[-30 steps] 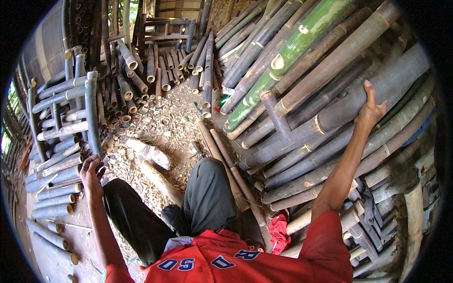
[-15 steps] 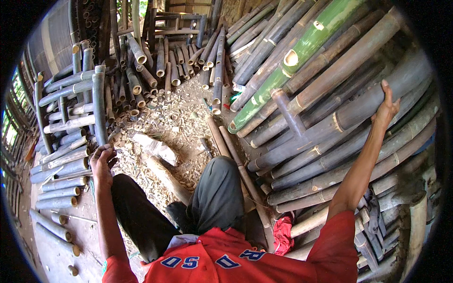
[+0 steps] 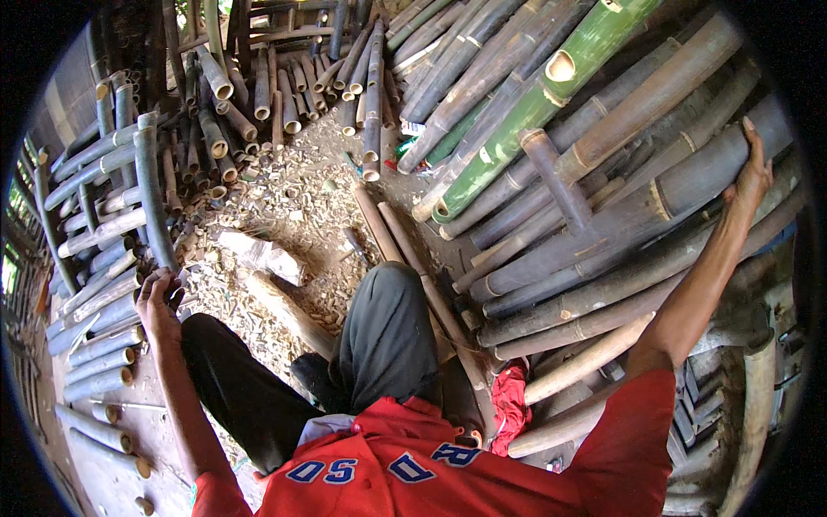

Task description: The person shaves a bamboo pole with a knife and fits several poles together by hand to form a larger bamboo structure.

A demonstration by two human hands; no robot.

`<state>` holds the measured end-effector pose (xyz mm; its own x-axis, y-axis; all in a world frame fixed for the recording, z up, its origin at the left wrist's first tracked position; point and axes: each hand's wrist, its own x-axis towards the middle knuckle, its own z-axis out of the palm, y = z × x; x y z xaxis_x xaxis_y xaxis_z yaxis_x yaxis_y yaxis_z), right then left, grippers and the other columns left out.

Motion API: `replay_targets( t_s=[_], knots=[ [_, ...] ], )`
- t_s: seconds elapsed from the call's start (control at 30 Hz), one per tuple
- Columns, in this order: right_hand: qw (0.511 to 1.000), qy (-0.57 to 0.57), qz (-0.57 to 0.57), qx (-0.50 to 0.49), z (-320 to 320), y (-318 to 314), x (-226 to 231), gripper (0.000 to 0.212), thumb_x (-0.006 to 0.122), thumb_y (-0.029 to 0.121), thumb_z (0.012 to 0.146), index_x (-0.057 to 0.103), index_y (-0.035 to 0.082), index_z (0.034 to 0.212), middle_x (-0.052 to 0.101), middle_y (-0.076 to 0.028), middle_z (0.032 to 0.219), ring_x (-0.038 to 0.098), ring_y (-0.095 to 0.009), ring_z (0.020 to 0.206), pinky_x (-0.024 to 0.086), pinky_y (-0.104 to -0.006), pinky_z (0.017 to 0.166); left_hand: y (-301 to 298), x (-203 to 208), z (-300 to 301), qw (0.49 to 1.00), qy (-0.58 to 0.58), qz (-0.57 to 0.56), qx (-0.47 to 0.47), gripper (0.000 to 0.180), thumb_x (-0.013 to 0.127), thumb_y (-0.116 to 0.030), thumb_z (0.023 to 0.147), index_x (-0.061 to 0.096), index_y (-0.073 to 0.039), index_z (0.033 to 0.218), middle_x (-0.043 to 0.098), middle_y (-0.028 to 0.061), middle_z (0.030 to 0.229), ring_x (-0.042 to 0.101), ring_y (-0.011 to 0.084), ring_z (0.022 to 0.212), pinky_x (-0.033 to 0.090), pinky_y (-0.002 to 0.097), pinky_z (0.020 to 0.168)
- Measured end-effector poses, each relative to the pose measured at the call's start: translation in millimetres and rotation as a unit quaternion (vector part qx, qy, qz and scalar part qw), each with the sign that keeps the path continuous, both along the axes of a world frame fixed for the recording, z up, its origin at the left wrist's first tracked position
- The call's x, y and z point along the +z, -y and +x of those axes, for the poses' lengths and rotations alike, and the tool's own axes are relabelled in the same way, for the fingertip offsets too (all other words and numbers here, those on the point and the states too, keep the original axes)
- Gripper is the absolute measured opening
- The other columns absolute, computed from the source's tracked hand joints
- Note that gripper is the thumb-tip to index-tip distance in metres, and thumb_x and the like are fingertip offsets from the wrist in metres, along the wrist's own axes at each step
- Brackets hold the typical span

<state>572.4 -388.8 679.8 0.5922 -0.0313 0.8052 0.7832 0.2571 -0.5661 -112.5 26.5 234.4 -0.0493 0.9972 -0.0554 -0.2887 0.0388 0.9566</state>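
My right hand (image 3: pixel 751 179) grips the upper side of a thick dark bamboo pole (image 3: pixel 706 181) far to the right, one finger stretched along it and the others partly hidden. A short bamboo piece (image 3: pixel 551 168) lies across the poles just beyond it. Farther off slants a thick green bamboo pole (image 3: pixel 517 116) with a cut hole in it. Loosely curled, with fingers apart and nothing visible in them, my left hand (image 3: pixel 159 297) hovers beside my left knee. Nearest to it is the lower end of an upright in a bamboo frame (image 3: pixel 153 194).
Cut bamboo lengths (image 3: pixel 99 358) are stacked at the left, and more short tubes (image 3: pixel 289 99) lean at the back. Wood chips (image 3: pixel 284 185) cover the floor around a pale log (image 3: pixel 289 310). Red cloth (image 3: pixel 511 405) lies right of my knee.
My right hand has moved away and rightward with the thick dark pole. The green pole and short crosspiece have shifted the same way. My left hand stays loosely curled.
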Motion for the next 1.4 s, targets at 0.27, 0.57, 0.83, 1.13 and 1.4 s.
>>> replay_targets(
  t_s=[0.27,0.57,0.83,1.13,1.4],
  knots=[
    [0.997,-0.006,0.001,-0.074,-28,-9,-41,0.094,0.092,0.031,0.064,0.049,-0.016,0.134,0.062,-0.023,0.125,0.064,-0.033,0.107,0.054,-0.0433,0.092,-6,-8,16,1.0,-0.014,0.02,-0.009,0.017,0.067,-0.012,0.09,0.072,-0.007,0.106,0.073,0.0039,0.091,0.07,0.0149,0.077,0.056,0.028,0.068],
    [0.999,-0.006,0.021,-0.038,-11,-58,-91,0.08,0.089,0.026,0.069,0.056,-0.011,0.133,0.064,-0.019,0.122,0.063,-0.03,0.102,0.05,-0.0395,0.092,-6,-16,16,0.999,-0.008,0.028,0.024,0.014,0.068,-0.011,0.091,0.072,-0.006,0.103,0.072,0.0042,0.087,0.068,0.0141,0.073,0.056,0.0276,0.068],
    [0.974,-0.124,-0.104,-0.158,57,-98,-95,0.128,0.085,0.054,0.063,0.024,-0.008,0.157,0.031,-0.032,0.158,0.038,-0.041,0.143,0.035,-0.0512,0.116,-8,-18,12,0.994,-0.095,0.037,0.026,0.018,0.066,-0.02,0.092,0.071,-0.007,0.103,0.065,-0.0003,0.083,0.061,0.0112,0.071,0.053,0.0272,0.066],
    [0.979,-0.147,-0.067,-0.123,88,-83,-101,0.115,0.082,0.044,0.069,0.027,-0.006,0.156,0.042,-0.029,0.15,0.045,-0.04,0.137,0.038,-0.0466,0.112,-2,-21,19,0.995,-0.069,0.073,0.024,0.015,0.067,-0.021,0.09,0.07,-0.008,0.096,0.062,-0.0012,0.078,0.059,0.0101,0.066,0.048,0.0244,0.057],
    [0.983,-0.14,-0.044,-0.112,153,-73,-114,0.08,0.08,0.036,0.074,0.051,0.001,0.141,0.062,-0.019,0.126,0.061,-0.032,0.113,0.048,-0.045,0.097,-12,-35,28,0.997,-0.04,0.07,0.016,0.01,0.067,-0.018,0.091,0.066,-0.009,0.097,0.06,-0.0038,0.073,0.054,0.0051,0.058,0.044,0.0201,0.05]
  ],
)
